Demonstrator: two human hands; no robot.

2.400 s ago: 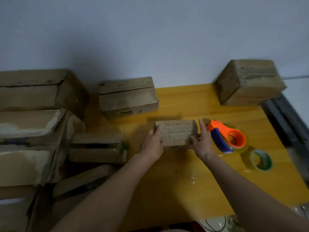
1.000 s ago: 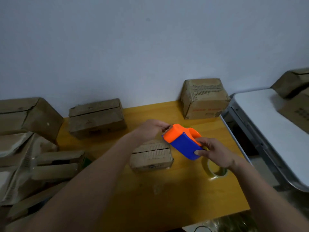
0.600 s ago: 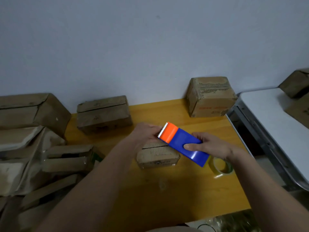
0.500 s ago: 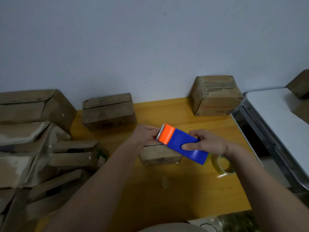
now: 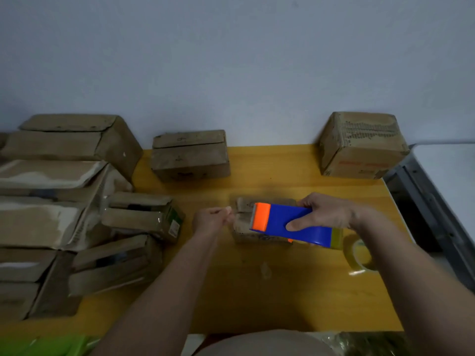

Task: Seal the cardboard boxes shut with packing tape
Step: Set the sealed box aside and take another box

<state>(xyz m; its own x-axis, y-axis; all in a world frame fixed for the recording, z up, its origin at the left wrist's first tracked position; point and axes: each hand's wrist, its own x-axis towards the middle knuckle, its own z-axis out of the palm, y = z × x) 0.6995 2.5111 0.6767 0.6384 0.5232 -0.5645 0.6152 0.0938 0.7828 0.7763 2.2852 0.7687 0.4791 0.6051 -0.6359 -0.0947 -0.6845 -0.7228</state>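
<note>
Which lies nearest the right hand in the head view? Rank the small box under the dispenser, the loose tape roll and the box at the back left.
1. small box, just left, below the right hand.
2. loose tape roll, right.
3. back-left box, far left.

A single head-worn wide-angle camera supplies the only view. It looks forward and steeply down from above the near edge of the table point(image 5: 282, 299), facing the wall point(image 5: 231, 60) behind it. Both forearms enter from the bottom edge and converge near frame centre, close to the lens. The frame spans the full table width, with stacked boxes point(image 5: 64, 201) at left and a white surface point(image 5: 447, 170) at right. Straight edges bow toward the frame borders.
</note>
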